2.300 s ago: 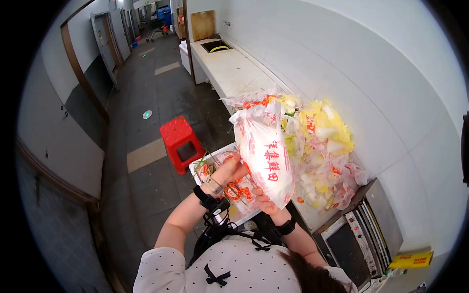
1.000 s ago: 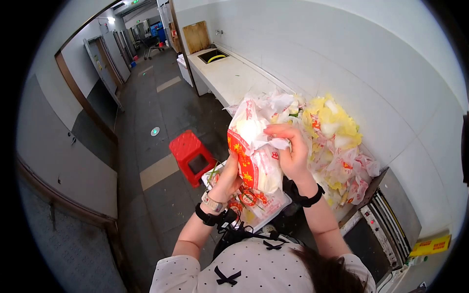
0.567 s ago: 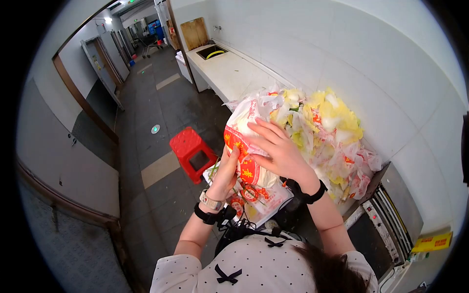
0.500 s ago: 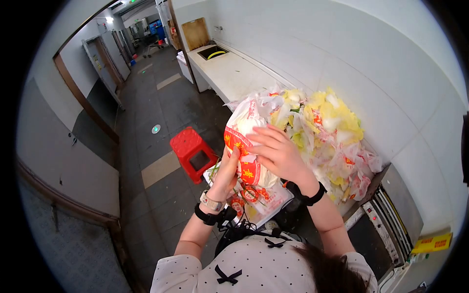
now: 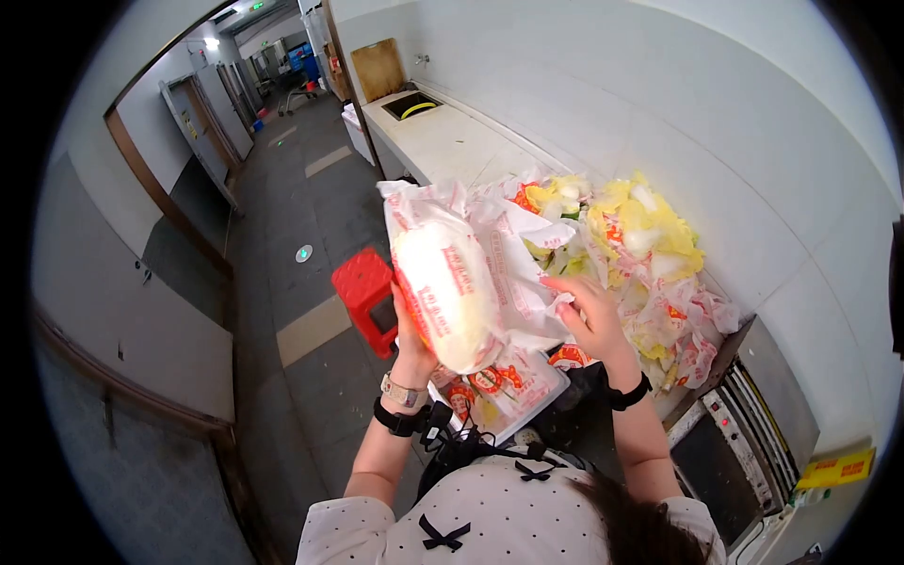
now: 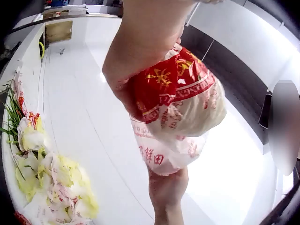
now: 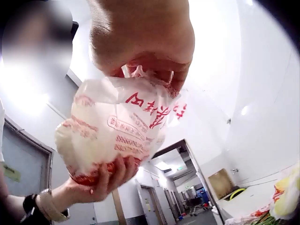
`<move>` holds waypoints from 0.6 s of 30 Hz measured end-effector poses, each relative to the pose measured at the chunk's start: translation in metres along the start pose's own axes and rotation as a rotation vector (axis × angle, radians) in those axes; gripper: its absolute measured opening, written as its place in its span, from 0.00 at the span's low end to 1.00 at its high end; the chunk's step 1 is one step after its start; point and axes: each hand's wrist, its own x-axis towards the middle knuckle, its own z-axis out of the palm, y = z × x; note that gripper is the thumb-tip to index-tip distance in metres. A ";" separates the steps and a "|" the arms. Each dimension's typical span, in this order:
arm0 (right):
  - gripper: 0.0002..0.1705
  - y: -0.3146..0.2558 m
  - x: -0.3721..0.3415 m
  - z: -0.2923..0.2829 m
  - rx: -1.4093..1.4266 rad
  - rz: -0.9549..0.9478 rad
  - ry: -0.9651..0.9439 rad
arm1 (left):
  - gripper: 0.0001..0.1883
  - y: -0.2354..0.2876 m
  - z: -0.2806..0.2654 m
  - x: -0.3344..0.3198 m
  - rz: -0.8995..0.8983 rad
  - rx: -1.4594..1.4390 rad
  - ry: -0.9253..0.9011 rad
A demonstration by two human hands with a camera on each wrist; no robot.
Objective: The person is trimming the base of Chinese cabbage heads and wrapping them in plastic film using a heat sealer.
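A pale cabbage in a white plastic wrapper with red print (image 5: 447, 292) is held up over a white crate (image 5: 541, 405). My left hand (image 5: 411, 339) grips it from the left and below; in the right wrist view, the fingers (image 7: 117, 176) curl under its red band. My right hand (image 5: 595, 325) pinches the wrapper's loose edge on the right, pulled out sideways from the cabbage. In the left wrist view, the red-banded wrapper (image 6: 187, 98) hangs below my left hand (image 6: 145, 47).
Yellow-white leaves and torn wrappers (image 5: 650, 245) are heaped on the white counter (image 5: 452, 141). A red stool (image 5: 363, 282) stands left of the crate, which holds wrapped items. At the lower right is a metal appliance (image 5: 725, 452); a sink (image 5: 411, 104) lies farther back.
The cabbage has turned and shifted up and left, showing its pale side. My right hand has moved from the cabbage's surface to the right, drawing the wrapper out with it.
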 end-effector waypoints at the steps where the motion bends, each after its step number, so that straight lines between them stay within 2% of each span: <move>1: 0.19 0.000 0.000 0.000 -0.145 -0.030 -0.036 | 0.38 -0.001 -0.002 0.001 0.046 -0.021 -0.014; 3: 0.20 -0.001 0.000 0.003 -0.439 -0.081 -0.109 | 0.38 -0.005 -0.014 -0.003 -0.017 -0.221 -0.207; 4: 0.21 0.004 -0.001 0.007 -0.461 -0.102 -0.095 | 0.38 -0.006 -0.009 -0.008 -0.048 -0.333 -0.270; 5: 0.21 0.015 -0.002 0.015 -0.483 -0.122 -0.080 | 0.38 -0.017 -0.027 -0.011 0.025 -0.093 -0.140; 6: 0.22 0.025 -0.004 0.021 -0.505 -0.144 -0.065 | 0.38 -0.020 -0.033 -0.014 0.002 -0.071 -0.124; 7: 0.21 0.034 -0.008 0.024 -0.367 -0.067 -0.120 | 0.38 -0.021 -0.033 -0.016 -0.014 -0.083 -0.129; 10: 0.19 0.048 -0.012 0.026 0.408 0.306 0.005 | 0.38 -0.018 -0.036 -0.019 -0.035 -0.093 -0.131; 13: 0.21 0.072 -0.019 0.005 0.871 0.399 0.374 | 0.38 -0.013 -0.036 -0.019 -0.031 -0.090 -0.125; 16: 0.25 0.049 -0.014 0.005 0.294 0.181 0.391 | 0.38 -0.011 -0.034 -0.017 -0.022 -0.088 -0.119; 18: 0.25 0.000 0.002 0.020 0.129 0.030 0.311 | 0.37 -0.012 -0.031 -0.017 -0.021 -0.087 -0.119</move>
